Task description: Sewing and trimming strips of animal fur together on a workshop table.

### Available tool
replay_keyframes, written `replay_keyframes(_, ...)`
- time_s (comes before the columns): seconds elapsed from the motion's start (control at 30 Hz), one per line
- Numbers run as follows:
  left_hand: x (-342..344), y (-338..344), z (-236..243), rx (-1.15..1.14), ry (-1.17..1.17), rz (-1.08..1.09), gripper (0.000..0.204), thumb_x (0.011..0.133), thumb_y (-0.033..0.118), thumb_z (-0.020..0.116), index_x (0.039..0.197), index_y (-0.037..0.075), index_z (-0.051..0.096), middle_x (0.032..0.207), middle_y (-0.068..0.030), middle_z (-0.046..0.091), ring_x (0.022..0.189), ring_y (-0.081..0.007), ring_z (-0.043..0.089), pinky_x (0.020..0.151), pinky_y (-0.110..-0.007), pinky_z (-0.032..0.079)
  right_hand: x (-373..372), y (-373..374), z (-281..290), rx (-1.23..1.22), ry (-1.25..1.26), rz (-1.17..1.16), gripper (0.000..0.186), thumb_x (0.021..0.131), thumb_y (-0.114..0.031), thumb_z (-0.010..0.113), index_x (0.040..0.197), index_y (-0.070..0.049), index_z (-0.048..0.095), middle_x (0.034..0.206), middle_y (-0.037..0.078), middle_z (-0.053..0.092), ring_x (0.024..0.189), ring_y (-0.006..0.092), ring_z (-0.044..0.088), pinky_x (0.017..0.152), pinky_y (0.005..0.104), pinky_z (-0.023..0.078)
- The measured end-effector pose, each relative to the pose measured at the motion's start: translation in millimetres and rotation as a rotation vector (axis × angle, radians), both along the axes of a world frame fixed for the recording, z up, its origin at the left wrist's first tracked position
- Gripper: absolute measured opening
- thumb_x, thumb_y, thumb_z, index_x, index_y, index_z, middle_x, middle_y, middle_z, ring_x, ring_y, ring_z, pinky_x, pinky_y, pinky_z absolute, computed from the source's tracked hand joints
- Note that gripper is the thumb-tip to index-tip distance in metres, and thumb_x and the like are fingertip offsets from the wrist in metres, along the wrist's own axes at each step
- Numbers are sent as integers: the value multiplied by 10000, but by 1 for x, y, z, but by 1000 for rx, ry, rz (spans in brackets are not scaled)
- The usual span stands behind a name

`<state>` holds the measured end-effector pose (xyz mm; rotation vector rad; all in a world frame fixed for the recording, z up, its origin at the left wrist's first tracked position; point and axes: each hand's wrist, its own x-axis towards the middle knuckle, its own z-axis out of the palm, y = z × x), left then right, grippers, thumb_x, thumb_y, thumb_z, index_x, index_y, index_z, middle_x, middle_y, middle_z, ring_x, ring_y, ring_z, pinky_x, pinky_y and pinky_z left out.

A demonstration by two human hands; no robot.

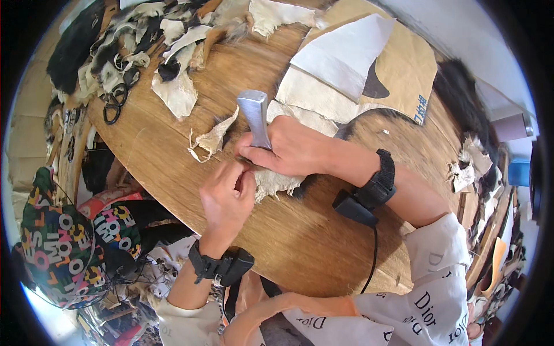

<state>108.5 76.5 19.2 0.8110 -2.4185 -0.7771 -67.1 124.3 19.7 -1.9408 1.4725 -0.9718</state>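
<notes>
- We see a curved-edged brown wooden table (323, 242) beneath both hands.
- Our right hand (297, 147) grips a flared, silver metal tool (254, 109) above a pale, dark-haired hide piece (277, 183) on the tabletop.
- Our left hand (226, 193) curls just beside it; we cannot tell whether its fingers pinch anything.
- Black-and-white fur scraps (135, 29) crowd the far left, near black-handled scissors (115, 105).
- Behind, a white sheet (346, 55) overlaps tan paper (410, 63).
</notes>
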Motion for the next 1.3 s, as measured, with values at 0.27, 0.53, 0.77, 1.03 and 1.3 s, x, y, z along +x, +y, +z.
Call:
replay_keyframes(0.27, 1, 1, 6, -47, 83, -73, 44, 755, -9, 587, 773, 22, 560, 676, -118, 526, 536, -271, 520, 486, -337, 407, 1, 0, 0, 84, -83, -11, 237, 881, -225, 511, 968, -41, 631, 684, 178, 600, 595, 331, 588, 577, 377, 472)
replay_keyframes(0.53, 6, 12, 9, 69, 144, -51, 81, 797, 27, 650, 838, -13, 593, 694, -66, 527, 581, -125, 493, 525, -247, 392, -6, 30, -1, 192, -154, 33, 194, 878, -165, 500, 992, -33, 585, 876, 159, 619, 806, 332, 592, 718, 395, 466)
replay_keyframes(0.77, 15, 24, 25, -77, 138, -130, 57, 785, 28, 649, 821, 24, 605, 681, -83, 550, 561, -208, 532, 501, -298, 414, -15, 48, -4, 120, -148, 76, 215, 838, -128, 511, 1016, -21, 567, 929, 179, 631, 888, 341, 605, 804, 385, 470)
replay_keyframes(1.03, 32, 40, 33, 42, 148, -147, 56, 779, 2, 640, 826, 19, 614, 707, -90, 571, 567, -205, 544, 509, -286, 427, -18, 59, 1, 147, -142, 172, 163, 850, -95, 509, 985, -21, 563, 970, 144, 564, 911, 323, 542, 797, 399, 426)
replay_keyframes(1.3, 42, 25, 51, 57, 216, -130, 41, 794, 23, 635, 828, 8, 617, 710, -85, 586, 557, -182, 548, 506, -278, 433, -20, 63, 10, 363, -149, 124, 201, 799, -169, 508, 920, -34, 595, 973, 168, 610, 919, 313, 580, 839, 377, 439)
